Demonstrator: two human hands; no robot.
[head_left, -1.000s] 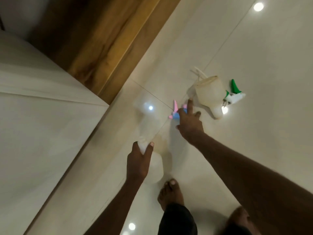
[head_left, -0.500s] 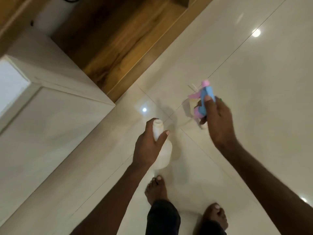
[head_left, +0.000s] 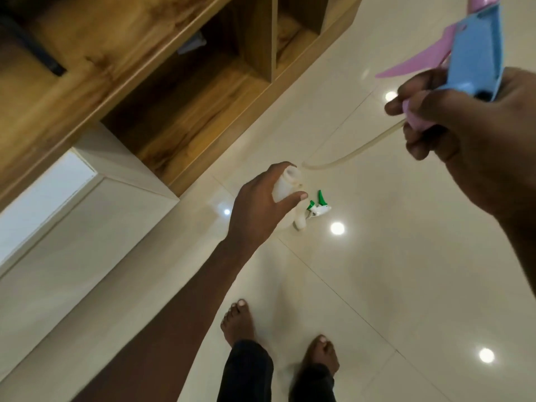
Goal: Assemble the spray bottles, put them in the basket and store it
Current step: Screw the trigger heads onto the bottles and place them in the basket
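Two hands work above the glossy floor [head_left: 406, 285]. Left hand [head_left: 258, 210] wraps a white bottle [head_left: 285, 187], neck upward, arm outstretched. Right hand [head_left: 470, 134], raised closer, pinches a blue-and-pink spray head [head_left: 475, 59]; its tube [head_left: 348, 158] tip nears the bottle's mouth.

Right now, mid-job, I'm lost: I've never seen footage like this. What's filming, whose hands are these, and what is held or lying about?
There is no machine here. A camera worn on a person's head looks down at their own two bare hands and bare feet.

The left hand grips a white plastic bottle near its open neck. The right hand, close to the lens, holds a blue and pink trigger sprayer head; its pale dip tube curves down with its tip right beside the bottle's mouth.

On the glossy tiled floor lies a green and white sprayer head, with another white bottle beside it, mostly hidden behind the hand. Wooden shelving stands at the upper left. No basket is in view.
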